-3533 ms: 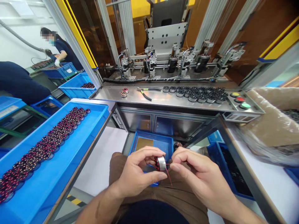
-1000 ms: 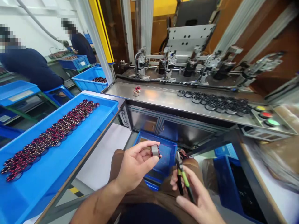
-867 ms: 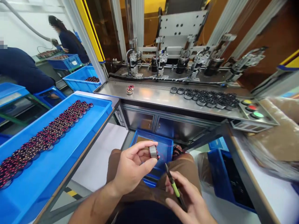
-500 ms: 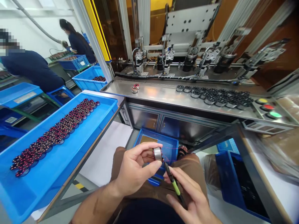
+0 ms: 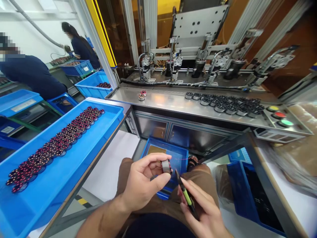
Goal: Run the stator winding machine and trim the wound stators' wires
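Note:
My left hand [image 5: 146,180] pinches a wound motor stator [image 5: 165,166] between thumb and fingers. The stator has a silver-grey rim and red and copper windings, and a thin pink wire end sticks out to its right. In my right hand [image 5: 201,203] are wire cutters [image 5: 187,195] with black and lime-green handles. Their dark tip points up toward the stator, a small gap from it. Whether the jaws are parted is too small to tell. Below both hands, a blue bin [image 5: 182,154] stands on the floor between my knees.
A blue tray [image 5: 99,138] with rows of wound stators [image 5: 59,142] lies to the left. On the metal ledge [image 5: 165,99] ahead sit two wound stators [image 5: 141,97] and many black ones [image 5: 223,103], beside push buttons [image 5: 278,115]. Machine fixtures stand behind. Two people work at far left.
The cutters have drawn slightly away from the stator, down and right. The stator has turned a little in my left hand, and fewer loose wire ends show. The view has shifted slightly.

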A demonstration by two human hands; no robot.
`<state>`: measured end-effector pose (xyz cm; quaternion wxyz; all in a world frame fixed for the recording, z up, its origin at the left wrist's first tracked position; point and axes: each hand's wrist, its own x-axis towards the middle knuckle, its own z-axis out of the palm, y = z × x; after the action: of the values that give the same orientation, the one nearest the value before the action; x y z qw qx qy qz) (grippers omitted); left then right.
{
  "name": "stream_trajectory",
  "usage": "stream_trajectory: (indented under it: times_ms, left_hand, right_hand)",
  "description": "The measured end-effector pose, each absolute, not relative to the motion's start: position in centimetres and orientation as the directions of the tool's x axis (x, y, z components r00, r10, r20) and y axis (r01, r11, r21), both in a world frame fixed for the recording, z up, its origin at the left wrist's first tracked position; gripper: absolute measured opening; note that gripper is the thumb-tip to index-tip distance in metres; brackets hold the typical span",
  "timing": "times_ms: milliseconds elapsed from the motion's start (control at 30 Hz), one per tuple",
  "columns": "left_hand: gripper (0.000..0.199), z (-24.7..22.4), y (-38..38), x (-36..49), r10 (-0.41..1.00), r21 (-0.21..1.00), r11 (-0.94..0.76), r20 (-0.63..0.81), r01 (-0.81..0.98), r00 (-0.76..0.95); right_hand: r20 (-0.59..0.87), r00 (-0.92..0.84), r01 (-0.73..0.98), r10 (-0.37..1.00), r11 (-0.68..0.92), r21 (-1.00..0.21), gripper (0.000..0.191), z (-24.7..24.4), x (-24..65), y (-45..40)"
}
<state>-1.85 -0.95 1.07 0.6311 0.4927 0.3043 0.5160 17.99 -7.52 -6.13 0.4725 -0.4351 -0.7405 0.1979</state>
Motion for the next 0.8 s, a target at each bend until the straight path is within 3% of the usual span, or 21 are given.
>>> stream_trajectory:
  times_ms: [167,367,800]
  left_hand:
    - [0.019,1.4,-1.0,-1.8,0.948,0.935,-0.155,0.232,-0.319,0.22]
    - [0.024,1.0,-1.2,-2.3,0.927,0.939,-0.276,0.317,-0.207,0.201]
    - [0.031,1.1,-1.4,-2.5,0.9,0.928,-0.351,0.371,-0.127,0.229]
  right_hand:
    - [0.542,-0.223,0.438,0.81,0.58,-0.687,0.062,-5.2,17.5,-7.3]
    - [0.552,-0.242,0.422,0.798,0.599,-0.681,0.065,-4.8,17.3,-7.0]
    - [0.577,-0.228,0.382,0.784,0.618,-0.687,0.07,-3.5,17.1,-6.6]
